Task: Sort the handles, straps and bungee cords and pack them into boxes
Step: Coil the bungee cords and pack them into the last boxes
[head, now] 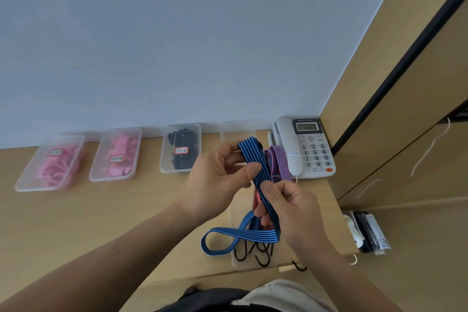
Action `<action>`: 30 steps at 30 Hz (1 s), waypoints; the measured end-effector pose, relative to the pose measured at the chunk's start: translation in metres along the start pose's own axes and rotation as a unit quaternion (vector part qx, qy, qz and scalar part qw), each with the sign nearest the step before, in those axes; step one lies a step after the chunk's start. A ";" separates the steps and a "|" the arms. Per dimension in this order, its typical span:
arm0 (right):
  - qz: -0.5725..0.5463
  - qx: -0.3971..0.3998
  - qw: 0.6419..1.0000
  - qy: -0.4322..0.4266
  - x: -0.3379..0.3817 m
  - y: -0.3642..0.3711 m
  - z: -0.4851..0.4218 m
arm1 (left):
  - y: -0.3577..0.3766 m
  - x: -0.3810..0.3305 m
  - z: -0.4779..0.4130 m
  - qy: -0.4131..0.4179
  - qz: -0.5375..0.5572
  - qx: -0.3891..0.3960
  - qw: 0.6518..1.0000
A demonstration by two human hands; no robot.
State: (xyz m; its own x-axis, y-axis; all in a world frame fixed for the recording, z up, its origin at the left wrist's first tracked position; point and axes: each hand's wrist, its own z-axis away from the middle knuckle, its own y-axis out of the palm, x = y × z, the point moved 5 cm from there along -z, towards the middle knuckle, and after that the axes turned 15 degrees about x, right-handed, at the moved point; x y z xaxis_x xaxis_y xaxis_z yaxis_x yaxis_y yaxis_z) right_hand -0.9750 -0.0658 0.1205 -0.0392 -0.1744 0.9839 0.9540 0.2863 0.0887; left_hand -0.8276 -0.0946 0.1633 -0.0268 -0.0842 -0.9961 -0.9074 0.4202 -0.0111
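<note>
- Left hand (217,180) is up over the right part of the desk (114,210), thumb pressed against the fingers to pinch the top fold of the blue bungee cord (249,153).
- Right hand (293,210) sits lower and nearer me, fingers curled round the same cord where it runs down, so both hands are closed on it.
- From where I sit, this reads as folding: the upper hand fixes the bend while the lower one gathers the slack into a bundle short enough for a box (my judgement, not something the view proves).
- Below the right hand the cord swings out in a loose loop to the left, hanging free above the desk.
- A red cord (256,199) and a purple cord (279,159) hang behind the blue one; I cannot tell which fingers, if any, hold them.
- Black hooks (263,259) dangle under the bundle, over a clear tray (236,265) at the near edge.
- Both forearms come in from the near side and angle toward each other, wrists bent inward, hands close but not touching.
- Along the far wall stand two boxes of pink parts (50,162) (116,154), a box of black parts (181,149), then an empty clear box (236,132), which I take to be where the cords go.
- A telephone (311,149) sits in the far right corner.
</note>
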 end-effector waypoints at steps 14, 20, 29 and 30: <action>-0.021 0.026 0.999 -0.021 0.008 0.010 0.001 | 0.013 -0.006 0.016 0.272 -0.554 -0.005 0.787; -0.043 0.028 0.998 -0.023 0.007 0.008 0.000 | 0.014 0.002 0.016 0.227 -0.506 0.053 0.830; -0.010 0.038 0.998 -0.039 0.006 0.007 0.005 | -0.004 0.018 0.006 -0.068 -0.057 -0.008 0.996; -0.008 0.041 0.998 -0.043 0.006 0.008 0.005 | -0.003 0.022 0.005 -0.101 -0.009 -0.004 0.995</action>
State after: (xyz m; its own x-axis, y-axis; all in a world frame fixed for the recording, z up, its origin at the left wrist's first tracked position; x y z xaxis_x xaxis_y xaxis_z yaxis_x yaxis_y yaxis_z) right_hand -0.9693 -0.0599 0.1276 -0.0835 -0.0998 0.9915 0.9254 0.3614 0.1143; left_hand -0.8233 -0.0936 0.1408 0.0741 0.0914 -0.9931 -0.9101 0.4132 -0.0299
